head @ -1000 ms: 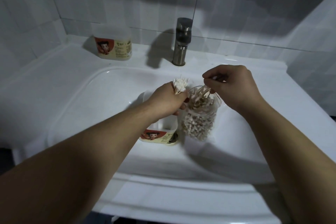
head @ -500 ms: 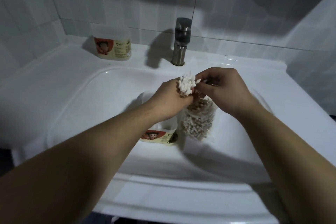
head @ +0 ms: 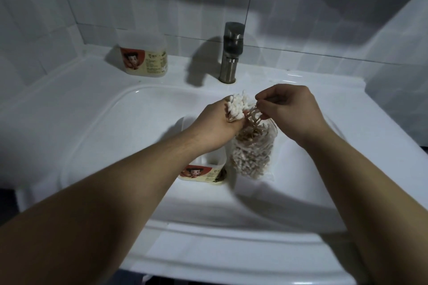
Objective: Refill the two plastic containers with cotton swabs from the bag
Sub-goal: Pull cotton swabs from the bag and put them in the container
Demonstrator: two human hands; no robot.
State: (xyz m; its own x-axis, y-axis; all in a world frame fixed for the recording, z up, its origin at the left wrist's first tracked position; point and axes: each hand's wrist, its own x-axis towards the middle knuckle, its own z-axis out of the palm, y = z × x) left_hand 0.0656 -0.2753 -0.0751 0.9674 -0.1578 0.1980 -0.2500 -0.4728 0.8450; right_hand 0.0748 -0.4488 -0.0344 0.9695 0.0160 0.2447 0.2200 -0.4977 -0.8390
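Observation:
My left hand grips a bunch of cotton swabs, white tips up, and also holds the clear bag that hangs below it over the sink basin. The bag is full of swabs. My right hand pinches a few swab sticks at the bag's mouth, close beside the bunch. An open plastic container with a red and cream label stands in the basin under my left wrist. A second, lidded container stands on the back ledge at the left.
The white sink fills most of the view. A metal faucet rises at the back centre, just beyond my hands. Grey tiled walls close in behind and on both sides.
The bunch in my left hand has grown larger over the last second. My right hand went to the bunch and is back at the bag's mouth, pinching more swabs.

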